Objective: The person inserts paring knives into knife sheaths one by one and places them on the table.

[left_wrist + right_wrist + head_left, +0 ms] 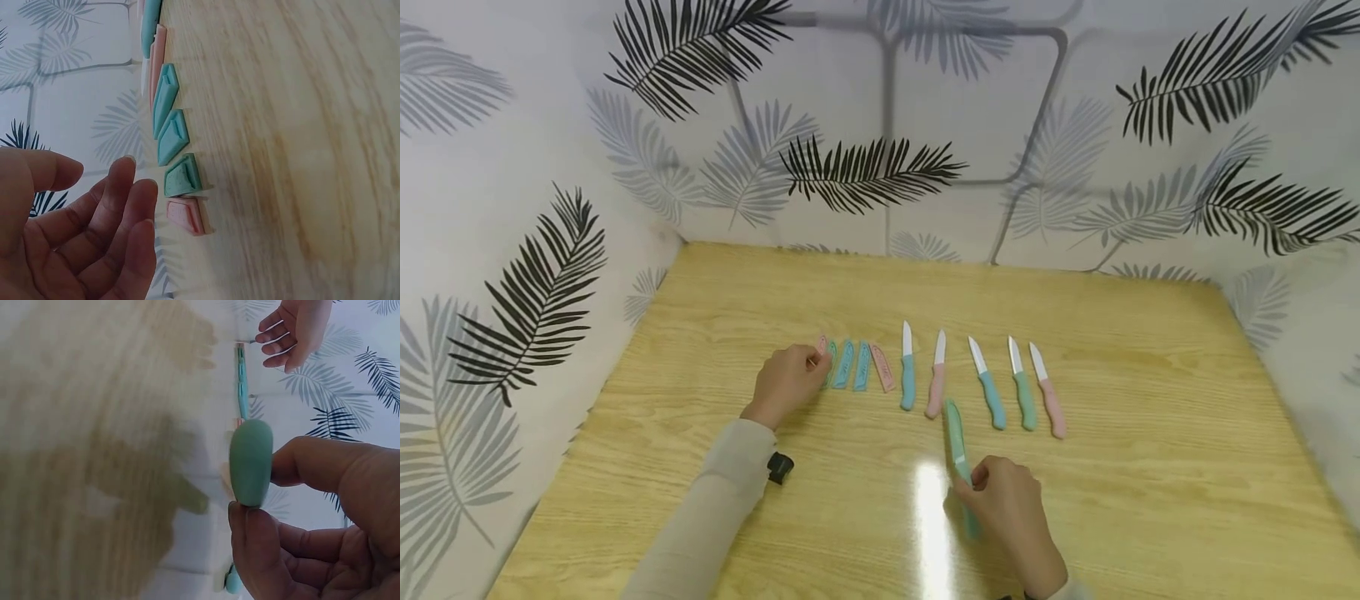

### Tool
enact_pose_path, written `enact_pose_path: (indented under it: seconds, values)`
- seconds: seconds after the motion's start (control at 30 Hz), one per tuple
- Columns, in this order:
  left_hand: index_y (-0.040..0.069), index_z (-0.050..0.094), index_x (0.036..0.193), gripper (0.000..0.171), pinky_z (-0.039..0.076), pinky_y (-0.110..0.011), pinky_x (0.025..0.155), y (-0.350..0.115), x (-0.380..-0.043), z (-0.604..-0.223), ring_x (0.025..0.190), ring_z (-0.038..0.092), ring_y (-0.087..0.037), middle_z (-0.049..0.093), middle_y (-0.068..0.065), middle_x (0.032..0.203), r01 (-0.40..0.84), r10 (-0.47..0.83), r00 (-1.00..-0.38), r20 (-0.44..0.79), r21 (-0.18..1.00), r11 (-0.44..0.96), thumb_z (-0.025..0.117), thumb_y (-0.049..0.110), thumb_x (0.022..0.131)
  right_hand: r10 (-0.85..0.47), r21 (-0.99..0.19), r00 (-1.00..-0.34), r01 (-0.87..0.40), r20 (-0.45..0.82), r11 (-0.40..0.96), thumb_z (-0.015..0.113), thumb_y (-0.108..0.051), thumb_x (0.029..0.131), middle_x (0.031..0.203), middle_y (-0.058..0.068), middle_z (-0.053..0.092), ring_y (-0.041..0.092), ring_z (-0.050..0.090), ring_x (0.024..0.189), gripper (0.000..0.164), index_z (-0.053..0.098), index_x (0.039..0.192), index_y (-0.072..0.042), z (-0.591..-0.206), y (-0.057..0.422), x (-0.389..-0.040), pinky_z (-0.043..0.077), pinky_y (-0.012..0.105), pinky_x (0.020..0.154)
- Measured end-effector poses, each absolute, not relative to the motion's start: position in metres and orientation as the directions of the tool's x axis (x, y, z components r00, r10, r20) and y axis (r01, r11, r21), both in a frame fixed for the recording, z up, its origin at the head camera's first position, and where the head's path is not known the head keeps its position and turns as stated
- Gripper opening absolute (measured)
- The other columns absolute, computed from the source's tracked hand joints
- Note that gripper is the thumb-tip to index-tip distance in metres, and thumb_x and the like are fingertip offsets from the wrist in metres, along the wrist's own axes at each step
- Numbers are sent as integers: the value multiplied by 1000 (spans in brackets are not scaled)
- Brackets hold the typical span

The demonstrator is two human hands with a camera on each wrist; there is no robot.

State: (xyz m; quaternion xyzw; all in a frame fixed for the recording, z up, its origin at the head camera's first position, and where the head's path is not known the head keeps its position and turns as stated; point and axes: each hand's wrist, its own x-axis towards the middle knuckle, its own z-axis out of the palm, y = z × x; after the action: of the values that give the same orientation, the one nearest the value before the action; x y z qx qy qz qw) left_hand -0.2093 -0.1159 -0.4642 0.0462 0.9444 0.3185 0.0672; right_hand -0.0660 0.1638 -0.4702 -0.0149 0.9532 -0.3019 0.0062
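Note:
My right hand (1009,504) pinches the handle of a green paring knife (251,464) between thumb and fingers. A green sheath (956,429) covers that knife's blade, which points away from me. Over the left end of a row of blade sheaths is my left hand (790,382), its fingers loosely bent with nothing between them in the left wrist view. Nearest to it lie a pink sheath (184,215) and a green sheath (181,176). Two blue sheaths (861,367) and another pink sheath (882,368) continue the row rightward.
Right of the sheaths, several bare-bladed knives lie side by side: a blue knife (908,383), a pink knife (936,390), another blue knife (992,400), a green knife (1025,402) and a pink one. The wooden table (1150,467) meets a leaf-patterned cloth (850,100) behind.

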Motion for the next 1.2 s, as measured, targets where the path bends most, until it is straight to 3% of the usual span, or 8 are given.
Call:
enact_pose_path:
  seconds: [0.1,0.17,0.33,0.47,0.73,1.2]
  values:
    - [5,70,96,34,39,-24,47,-116,-209,-466,56,49,-14,67,-6,81,44,131,-986,-100,602,797,50,33,97,-15,-601,-997,32,-72,799,75,-15,79,61,3,62,7,51,46,21,66,71,2,-472,165,-57,49,22,47]
    - [6,67,83,35,33,-23,44,-117,-209,-467,51,43,-12,61,-3,69,51,138,-985,-100,600,798,50,32,98,7,-612,-992,82,-124,786,73,-14,79,61,2,60,8,51,47,18,65,71,0,-472,165,-53,47,21,46]
    - [13,41,56,46,19,-22,42,-118,-208,-467,46,27,-9,34,4,50,65,153,-983,-98,595,801,50,30,98,35,-640,-973,177,-229,747,68,-12,81,61,1,56,10,51,48,17,61,70,-2,-474,162,-45,45,19,45]
    - [15,35,55,48,18,-22,43,-119,-208,-467,46,25,-9,31,5,50,70,156,-983,-97,588,806,51,30,98,35,-649,-967,196,-253,735,68,-12,82,61,1,55,10,51,48,19,58,70,-3,-476,158,-38,44,18,44]
    - [15,39,54,47,20,-22,42,-121,-208,-467,46,28,-10,34,4,49,64,156,-982,-108,584,809,50,30,97,21,-649,-981,143,-192,747,64,-7,81,57,0,51,7,48,44,18,53,67,-2,-478,155,-28,42,15,41]
    - [14,44,57,45,21,-23,41,-133,-208,-462,44,28,-10,35,4,48,0,103,-984,-142,584,812,51,33,98,24,-642,-974,168,-226,749,62,-9,81,52,-1,49,7,46,40,22,51,63,-5,-475,151,-23,39,16,38]
